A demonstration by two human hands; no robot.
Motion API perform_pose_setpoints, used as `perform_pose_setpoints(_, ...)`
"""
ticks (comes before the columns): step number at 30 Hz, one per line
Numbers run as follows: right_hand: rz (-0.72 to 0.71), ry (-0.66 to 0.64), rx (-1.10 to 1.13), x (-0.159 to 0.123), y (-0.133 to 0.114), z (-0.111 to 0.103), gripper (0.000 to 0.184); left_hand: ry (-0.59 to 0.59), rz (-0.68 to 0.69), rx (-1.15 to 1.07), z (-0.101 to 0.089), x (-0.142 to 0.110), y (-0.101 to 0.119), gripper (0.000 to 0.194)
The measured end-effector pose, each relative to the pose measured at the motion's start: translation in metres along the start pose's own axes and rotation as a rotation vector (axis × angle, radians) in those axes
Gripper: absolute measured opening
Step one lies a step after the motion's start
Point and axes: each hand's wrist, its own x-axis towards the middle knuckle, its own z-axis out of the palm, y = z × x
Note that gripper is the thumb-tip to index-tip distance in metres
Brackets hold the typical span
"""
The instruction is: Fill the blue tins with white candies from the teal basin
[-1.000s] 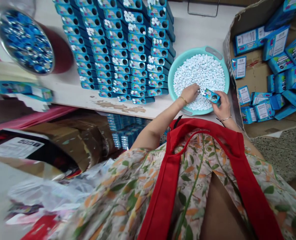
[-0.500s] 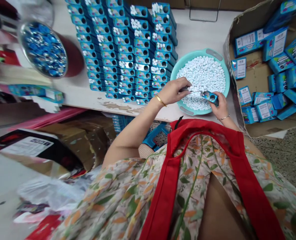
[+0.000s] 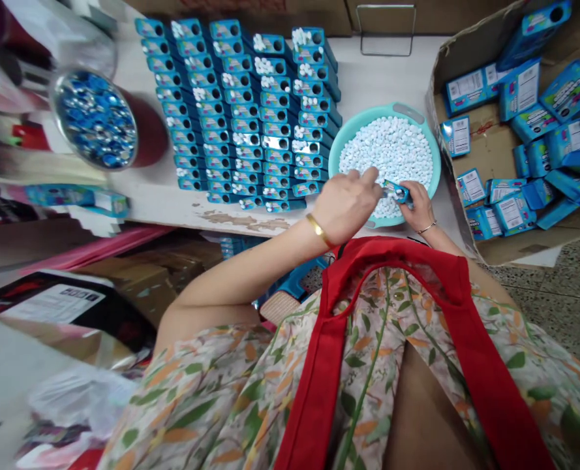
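Note:
My right hand (image 3: 418, 201) is closed around a small blue candy box (image 3: 396, 191), holding it tilted over the front part of a turquoise basin (image 3: 435, 173). Small white candies (image 3: 387, 143) fill much of that basin. At the box's left end is my left hand (image 3: 347, 205), back upward, its fingers curled in close to the box. Whatever those fingers grip is hidden beneath the hand. Left of the basin, blue candy boxes (image 3: 276, 113) stand in several columns, many with white candies on their upper ends beside a dark round hole.
A cardboard carton (image 3: 488, 140) with loose blue boxes stands at the right. On the left is a round container (image 3: 94, 121) of shiny blue-and-silver pieces, with blue boxes (image 3: 77, 199) lying below it. A wire stand (image 3: 386, 53) is at the back of the white table (image 3: 182, 212).
My left hand has turned over, knuckles up, and come closer to the box, covering its fingertips. The box has shifted slightly left with my right hand. The whole view has also shifted a little.

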Motion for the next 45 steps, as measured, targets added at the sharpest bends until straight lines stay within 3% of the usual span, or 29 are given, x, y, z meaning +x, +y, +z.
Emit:
perform_pose_setpoints(2, -0.003, 0.003, 0.036, -0.002, -0.001, 0.001, 0.043, -0.002, -0.031, -0.017, -0.003, -0.006, -0.013, 0.022)
perform_pose_setpoints(4, 0.002, 0.006, 0.074, -0.003, -0.006, 0.003, 0.043, 0.028, -0.029, -0.09, 0.005, -0.007, -0.029, 0.025)
perform_pose_setpoints(8, 0.072, -0.084, 0.146, -0.004, -0.033, 0.003, 0.044, 0.082, 0.082, -0.32, 0.055, 0.008, -0.045, 0.061)
perform_pose_setpoints(12, 0.085, -0.236, 0.207, -0.001, -0.049, -0.015, 0.044, 0.028, 0.117, -0.429, 0.096, 0.013, -0.044, 0.037)
perform_pose_setpoints(15, 0.108, -0.142, 0.201, 0.007, -0.017, -0.065, 0.055, 0.072, 0.052, -0.468, 0.101, -0.01, -0.055, 0.031)
perform_pose_setpoints(18, 0.3, 0.133, -0.016, 0.016, 0.046, -0.139, 0.046, 0.162, -0.091, -0.467, 0.099, -0.051, -0.082, 0.035)
perform_pose_setpoints(20, 0.492, 0.07, -0.289, 0.02, 0.087, -0.18, 0.05, 0.197, -0.2, -0.455, 0.104, -0.081, -0.105, 0.036)
perform_pose_setpoints(23, 0.74, -0.234, -0.547, 0.024, 0.121, -0.209, 0.05, 0.183, -0.375, -0.426, 0.125, -0.114, -0.132, 0.033)
perform_pose_setpoints(25, 0.793, -0.368, -0.584, 0.028, 0.125, -0.211, 0.036, 0.12, -0.476, -0.409, 0.142, -0.124, -0.14, 0.034)
perform_pose_setpoints(28, 0.778, -0.454, -0.599, 0.038, 0.124, -0.209, 0.014, -0.019, -0.558, -0.39, 0.165, -0.117, -0.143, 0.038)
perform_pose_setpoints(31, 0.796, -0.572, -0.68, 0.048, 0.13, -0.208, 0.02, -0.113, -0.601, -0.355, 0.181, -0.093, -0.146, 0.042)
perform_pose_setpoints(33, 0.823, -0.648, -0.747, 0.047, 0.134, -0.204, 0.035, -0.131, -0.635, -0.336, 0.187, -0.077, -0.148, 0.044)
perform_pose_setpoints(36, 0.809, -0.65, -0.849, 0.036, 0.132, -0.201, 0.065, -0.074, -0.715, -0.309, 0.194, -0.066, -0.148, 0.044)
perform_pose_setpoints(39, 0.763, -0.656, -0.871, 0.027, 0.135, -0.209, 0.078, 0.083, -0.805, -0.324, 0.2, -0.069, -0.146, 0.058)
perform_pose_setpoints(42, 0.769, -0.567, -0.825, 0.028, 0.148, -0.225, 0.069, 0.227, -0.816, -0.356, 0.199, -0.074, -0.141, 0.071)
perform_pose_setpoints(45, 0.816, -0.448, -0.741, 0.036, 0.157, -0.224, 0.05, 0.264, -0.679, -0.417, 0.19, -0.069, -0.128, 0.057)
